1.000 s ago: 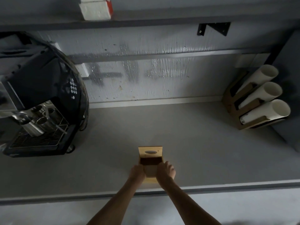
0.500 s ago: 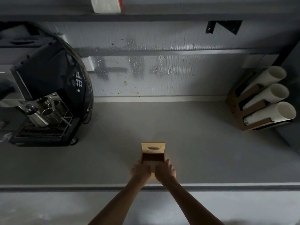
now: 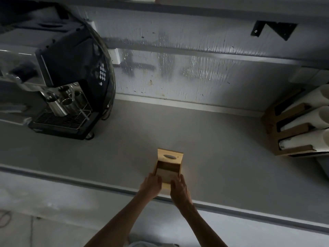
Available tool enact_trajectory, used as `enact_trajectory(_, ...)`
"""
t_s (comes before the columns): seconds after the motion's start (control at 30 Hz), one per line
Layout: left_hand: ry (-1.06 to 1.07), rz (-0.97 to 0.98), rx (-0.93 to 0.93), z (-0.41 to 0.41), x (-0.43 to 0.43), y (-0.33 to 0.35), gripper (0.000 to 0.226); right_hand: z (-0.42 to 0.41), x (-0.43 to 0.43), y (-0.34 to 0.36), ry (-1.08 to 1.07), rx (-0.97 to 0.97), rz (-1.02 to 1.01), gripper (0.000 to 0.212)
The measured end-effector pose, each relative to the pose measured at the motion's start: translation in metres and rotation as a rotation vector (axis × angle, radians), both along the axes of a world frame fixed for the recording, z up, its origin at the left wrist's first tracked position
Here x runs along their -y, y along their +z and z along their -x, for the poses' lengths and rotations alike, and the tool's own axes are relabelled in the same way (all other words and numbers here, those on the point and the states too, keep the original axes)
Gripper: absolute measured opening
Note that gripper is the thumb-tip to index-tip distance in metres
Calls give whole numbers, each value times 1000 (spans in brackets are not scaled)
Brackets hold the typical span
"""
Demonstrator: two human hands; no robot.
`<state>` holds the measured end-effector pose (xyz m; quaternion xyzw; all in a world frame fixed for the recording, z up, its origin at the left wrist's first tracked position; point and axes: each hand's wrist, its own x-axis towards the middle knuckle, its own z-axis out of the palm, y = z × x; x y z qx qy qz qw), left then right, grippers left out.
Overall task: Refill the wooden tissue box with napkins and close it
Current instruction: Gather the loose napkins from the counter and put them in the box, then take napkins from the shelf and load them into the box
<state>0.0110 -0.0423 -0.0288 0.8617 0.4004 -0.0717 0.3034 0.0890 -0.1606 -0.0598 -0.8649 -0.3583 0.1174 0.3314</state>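
The wooden tissue box (image 3: 168, 164) looks rigid and light; left hand (image 3: 151, 184) and right hand (image 3: 180, 190) clasp its sides at six o'clock.

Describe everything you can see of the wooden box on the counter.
The box is small, of pale yellowish wood, and stands open on the grey counter near its front edge. Its far panel has an oval slot; the inside looks dark. The left hand and right hand grip its near end.
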Motion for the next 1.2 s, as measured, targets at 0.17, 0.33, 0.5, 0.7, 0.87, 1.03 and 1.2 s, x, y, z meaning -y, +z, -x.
enact_trajectory(0.17,-22,-18,-24,3,5,5,39,-2,-2,3,5,-114,346,39)
enact_trajectory(0.33,29,98,285,7,4,10,36,3,-1,15,-43,-247,-82,36)
enact_trajectory(0.5,420,773,517,9,-10,13,92,10,5,27,-151,-871,-449,74)
enact_trajectory(0.7,403,878,491,10,-27,6,86,8,4,29,-251,-923,-455,56)
enact_trajectory(0.87,318,931,451,18,-35,20,75,21,-6,46,-250,-987,-460,49)
enact_trajectory(1.03,336,998,466,18,-41,20,62,21,-5,43,-242,-972,-427,48)
enact_trajectory(1.2,426,963,465,17,-55,25,70,17,1,34,-283,-876,-440,119)
